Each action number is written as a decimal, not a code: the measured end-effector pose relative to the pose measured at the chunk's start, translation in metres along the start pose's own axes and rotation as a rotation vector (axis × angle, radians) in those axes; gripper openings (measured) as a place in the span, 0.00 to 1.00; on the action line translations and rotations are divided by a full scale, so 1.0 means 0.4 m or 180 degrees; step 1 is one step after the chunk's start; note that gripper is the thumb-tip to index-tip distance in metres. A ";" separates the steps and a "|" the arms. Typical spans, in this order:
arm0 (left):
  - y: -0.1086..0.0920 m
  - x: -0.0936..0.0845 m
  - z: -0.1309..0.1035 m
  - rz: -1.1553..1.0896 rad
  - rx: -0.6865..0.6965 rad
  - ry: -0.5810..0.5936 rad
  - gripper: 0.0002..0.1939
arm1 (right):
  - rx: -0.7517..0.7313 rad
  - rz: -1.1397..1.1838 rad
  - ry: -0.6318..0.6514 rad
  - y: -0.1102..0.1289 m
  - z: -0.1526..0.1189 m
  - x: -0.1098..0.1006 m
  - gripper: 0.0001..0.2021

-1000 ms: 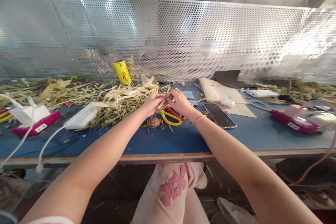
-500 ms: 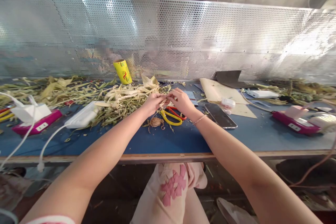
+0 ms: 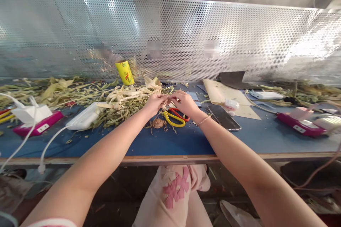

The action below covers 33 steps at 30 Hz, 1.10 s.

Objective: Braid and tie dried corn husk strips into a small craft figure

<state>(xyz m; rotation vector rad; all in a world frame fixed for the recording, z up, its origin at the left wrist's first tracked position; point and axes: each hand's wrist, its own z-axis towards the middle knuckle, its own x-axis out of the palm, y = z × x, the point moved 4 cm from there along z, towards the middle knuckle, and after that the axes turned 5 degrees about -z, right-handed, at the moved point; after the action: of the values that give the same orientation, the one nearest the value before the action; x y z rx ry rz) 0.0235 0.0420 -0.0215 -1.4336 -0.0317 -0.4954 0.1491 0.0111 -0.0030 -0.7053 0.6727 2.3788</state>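
Observation:
My left hand is closed in a pinch, its fingertips meeting those of my right hand, which is pinched too. Between them is a small pale dried leaf strip, mostly covered by the fingers. Just below lie scissors with yellow and red handles, their blades hidden. A small round brown woven piece with thin curling strands rests on the blue table in front of my hands. Left of my left hand, a heap of dried leaf strips spreads over the table.
A yellow tube stands by the perforated metal screen. On the right lie a phone, an earbud case, cardboard and a magenta power strip. To the left are a white power bank and another magenta strip.
Both hands stay in nearly the same place, fingertips together. Only the fingers have shifted slightly around the dried leaf strip; the things on the table look unmoved.

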 end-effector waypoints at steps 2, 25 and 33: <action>-0.003 -0.003 0.000 0.0059 0.0064 -0.0077 0.03 | 0.0048 0.0084 -0.0045 -0.003 0.000 0.002 0.10; -0.019 0.004 -0.009 0.1004 0.0722 -0.0206 0.10 | 0.0621 0.0331 -0.0272 -0.012 0.007 -0.007 0.05; -0.021 0.006 -0.011 0.1202 0.0831 -0.0252 0.08 | 0.0827 0.0459 -0.0268 -0.015 0.010 -0.011 0.04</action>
<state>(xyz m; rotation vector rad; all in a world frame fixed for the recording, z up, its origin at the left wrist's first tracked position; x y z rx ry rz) 0.0214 0.0367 -0.0137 -1.1662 0.1064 -0.1175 0.1546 0.0162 0.0009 -0.4563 1.0030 2.3743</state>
